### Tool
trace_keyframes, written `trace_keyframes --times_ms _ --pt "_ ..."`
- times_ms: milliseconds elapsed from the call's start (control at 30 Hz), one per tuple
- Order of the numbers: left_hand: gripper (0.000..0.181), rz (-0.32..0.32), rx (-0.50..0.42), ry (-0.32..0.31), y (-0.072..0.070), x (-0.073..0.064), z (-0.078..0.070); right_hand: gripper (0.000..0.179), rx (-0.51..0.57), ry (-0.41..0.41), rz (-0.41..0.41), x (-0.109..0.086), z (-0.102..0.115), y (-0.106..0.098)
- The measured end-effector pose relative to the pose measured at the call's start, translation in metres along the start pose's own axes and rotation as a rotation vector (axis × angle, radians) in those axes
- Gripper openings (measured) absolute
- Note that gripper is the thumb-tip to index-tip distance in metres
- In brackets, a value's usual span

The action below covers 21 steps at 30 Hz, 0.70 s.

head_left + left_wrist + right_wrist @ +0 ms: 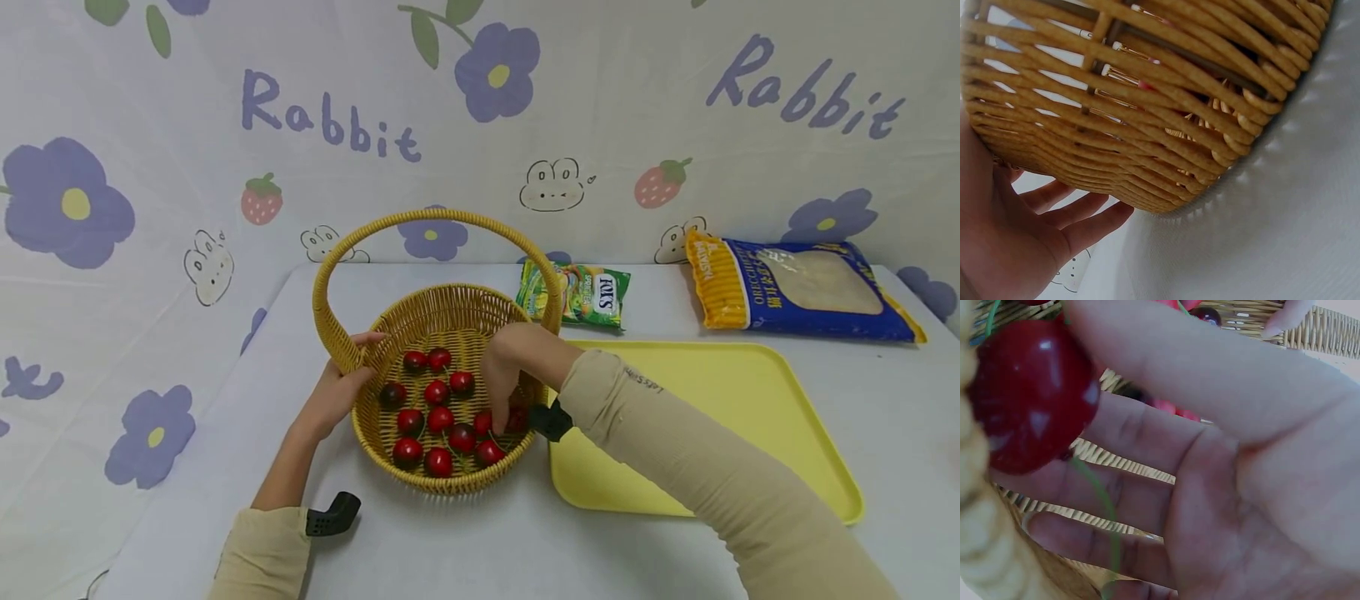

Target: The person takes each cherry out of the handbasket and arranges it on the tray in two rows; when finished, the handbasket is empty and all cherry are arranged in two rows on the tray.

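A round wicker basket (450, 485) with a tall arched handle stands on the table, with several dark red cherries (438, 461) on its woven floor. My left hand (337, 396) grips its left rim at the foot of the handle; in the left wrist view, fingers (1094, 222) lie against the outer wall. My right hand (506, 367) reaches down inside, near the right wall. Close up in the right wrist view, a green-stemmed cherry (1035, 397) sits between its thumb and fingers (1141, 431). From the head view, the fingertips are partly hidden among cherries.
A yellow tray (780, 417) lies right of the basket, partly under the right forearm. Behind it are a green FOX'S candy bag (577, 293) and a blue and yellow pasta bag (806, 287). A patterned cloth (480, 167) hangs behind the table.
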<state>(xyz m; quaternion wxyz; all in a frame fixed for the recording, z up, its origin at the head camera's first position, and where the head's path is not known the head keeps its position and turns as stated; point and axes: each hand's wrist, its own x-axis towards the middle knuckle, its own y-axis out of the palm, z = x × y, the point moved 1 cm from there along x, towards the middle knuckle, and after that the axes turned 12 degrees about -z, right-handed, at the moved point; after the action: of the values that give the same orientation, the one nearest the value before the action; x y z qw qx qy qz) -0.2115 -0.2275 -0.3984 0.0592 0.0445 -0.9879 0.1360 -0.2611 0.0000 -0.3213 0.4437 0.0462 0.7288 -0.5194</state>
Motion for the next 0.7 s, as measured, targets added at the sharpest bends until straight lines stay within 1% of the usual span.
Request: trace_keyframes --times_ms 100,167,300,400,467,533,600,700 --pt "0.044 0.000 -0.004 -0.001 0.000 0.000 0.001 0.059 -0.048 -0.048 0.028 -0.002 0.000 -0.001" --pt "0.044 0.001 -0.004 0.000 0.000 0.000 0.001 0.053 -0.076 -0.082 0.022 -0.003 -0.001 -0.001" --pt "0.045 0.001 -0.003 0.003 -0.001 0.000 0.001 0.061 -0.108 -0.122 -0.026 -0.008 -0.001 -0.003" --pt "0.045 -0.003 0.002 0.004 -0.001 0.000 0.001 0.062 -0.079 -0.154 -0.053 -0.013 -0.003 -0.007" --pt "0.045 0.000 0.002 0.006 -0.001 0.000 0.001 0.057 -0.023 -0.184 -0.069 -0.016 -0.004 -0.009" --pt "0.045 0.002 0.004 0.007 0.000 0.000 0.001 0.051 0.060 -0.220 -0.091 -0.019 -0.006 -0.011" --pt "0.045 0.003 0.002 0.007 0.000 0.001 0.001 0.045 0.158 -0.265 -0.117 -0.021 -0.008 -0.011" --pt "0.045 0.004 0.001 0.007 0.001 0.001 0.002 0.041 0.335 -0.354 -0.147 -0.022 -0.013 -0.011"
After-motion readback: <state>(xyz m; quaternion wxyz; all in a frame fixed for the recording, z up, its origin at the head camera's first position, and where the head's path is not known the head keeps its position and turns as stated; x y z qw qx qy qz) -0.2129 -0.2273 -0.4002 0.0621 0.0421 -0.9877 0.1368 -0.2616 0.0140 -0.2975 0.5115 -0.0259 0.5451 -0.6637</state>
